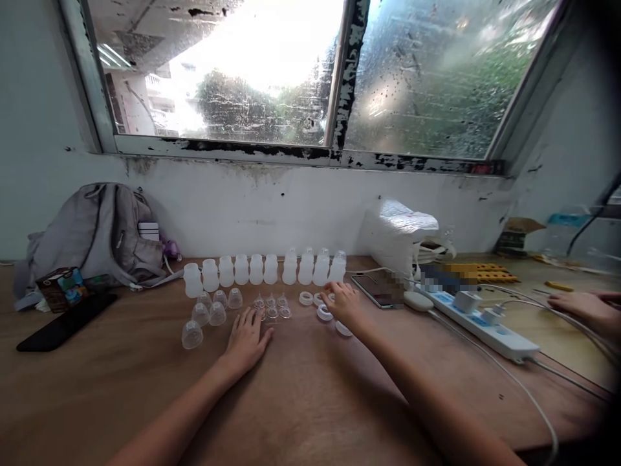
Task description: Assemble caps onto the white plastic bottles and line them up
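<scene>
Neither grip is holding anything: left hand (pixel 248 338) lies flat, fingers spread on the brown wooden table (pixel 310 401), just near the small clear plastic nipples (pixel 272 305). Right hand (pixel 343 304) rests loosely open on the white plastic rings (pixel 324 312). A row of little translucent bottles (pixel 264 268) stands farther back, clear domed caps (pixel 208 314) to the left.
</scene>
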Demonstrator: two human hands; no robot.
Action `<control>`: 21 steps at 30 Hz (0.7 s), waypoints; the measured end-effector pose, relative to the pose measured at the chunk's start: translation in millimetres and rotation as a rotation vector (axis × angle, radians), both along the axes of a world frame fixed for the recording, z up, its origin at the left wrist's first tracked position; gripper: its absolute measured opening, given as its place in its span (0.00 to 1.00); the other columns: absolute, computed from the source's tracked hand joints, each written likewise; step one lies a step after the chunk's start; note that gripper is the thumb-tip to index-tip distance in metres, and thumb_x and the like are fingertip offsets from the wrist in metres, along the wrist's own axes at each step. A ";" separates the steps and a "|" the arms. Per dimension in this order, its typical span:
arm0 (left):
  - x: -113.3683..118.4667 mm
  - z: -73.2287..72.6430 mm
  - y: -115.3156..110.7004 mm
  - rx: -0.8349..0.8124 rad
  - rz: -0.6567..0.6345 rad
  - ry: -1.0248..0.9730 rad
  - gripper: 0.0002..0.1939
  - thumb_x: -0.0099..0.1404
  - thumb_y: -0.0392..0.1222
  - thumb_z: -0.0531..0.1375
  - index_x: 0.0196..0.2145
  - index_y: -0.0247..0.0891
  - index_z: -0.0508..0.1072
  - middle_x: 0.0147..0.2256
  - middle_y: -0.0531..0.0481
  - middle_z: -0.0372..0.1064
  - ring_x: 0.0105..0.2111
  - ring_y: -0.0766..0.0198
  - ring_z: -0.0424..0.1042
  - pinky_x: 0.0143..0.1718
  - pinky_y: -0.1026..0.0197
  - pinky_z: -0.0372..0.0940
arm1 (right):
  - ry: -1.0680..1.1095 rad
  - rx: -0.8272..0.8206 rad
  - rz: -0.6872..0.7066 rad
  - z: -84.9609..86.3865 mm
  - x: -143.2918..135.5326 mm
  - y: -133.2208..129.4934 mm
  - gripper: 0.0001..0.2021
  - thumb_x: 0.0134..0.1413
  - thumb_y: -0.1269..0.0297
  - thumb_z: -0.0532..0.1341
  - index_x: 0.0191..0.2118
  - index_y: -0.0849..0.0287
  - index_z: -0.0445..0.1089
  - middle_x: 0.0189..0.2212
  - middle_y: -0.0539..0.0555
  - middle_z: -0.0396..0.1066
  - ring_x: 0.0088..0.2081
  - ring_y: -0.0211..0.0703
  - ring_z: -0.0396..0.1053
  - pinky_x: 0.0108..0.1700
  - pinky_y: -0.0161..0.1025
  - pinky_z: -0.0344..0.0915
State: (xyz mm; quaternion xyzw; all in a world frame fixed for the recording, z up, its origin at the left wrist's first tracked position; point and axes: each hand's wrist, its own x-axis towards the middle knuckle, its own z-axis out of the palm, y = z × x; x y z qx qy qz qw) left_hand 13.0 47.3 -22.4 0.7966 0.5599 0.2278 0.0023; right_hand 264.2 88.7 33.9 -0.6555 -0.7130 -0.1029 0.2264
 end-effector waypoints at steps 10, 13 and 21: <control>-5.0 14.1 -7.9 0.122 -0.146 -0.103 0.11 0.62 0.43 0.49 0.41 0.38 0.64 0.39 0.46 0.65 0.41 0.58 0.63 0.45 0.54 0.58 | -0.082 -0.460 -0.018 4.6 37.6 -15.9 0.16 0.35 0.50 0.62 0.25 0.58 0.66 0.28 0.59 0.70 0.33 0.52 0.68 0.27 0.37 0.57; -1.0 20.8 -13.8 0.163 -0.256 -0.130 0.10 0.62 0.40 0.49 0.41 0.38 0.63 0.39 0.46 0.65 0.41 0.58 0.63 0.44 0.55 0.58 | -0.064 -0.487 0.109 1.3 29.5 -20.4 0.13 0.36 0.55 0.63 0.28 0.56 0.65 0.28 0.54 0.69 0.32 0.47 0.67 0.29 0.35 0.58; 9.3 34.1 -31.8 0.172 -0.467 -0.107 0.17 0.58 0.43 0.53 0.46 0.40 0.62 0.44 0.45 0.63 0.47 0.57 0.60 0.49 0.52 0.55 | 0.198 -0.183 0.592 -33.2 -21.9 -27.9 0.12 0.47 0.66 0.56 0.40 0.58 0.62 0.36 0.55 0.65 0.36 0.42 0.64 0.39 0.38 0.60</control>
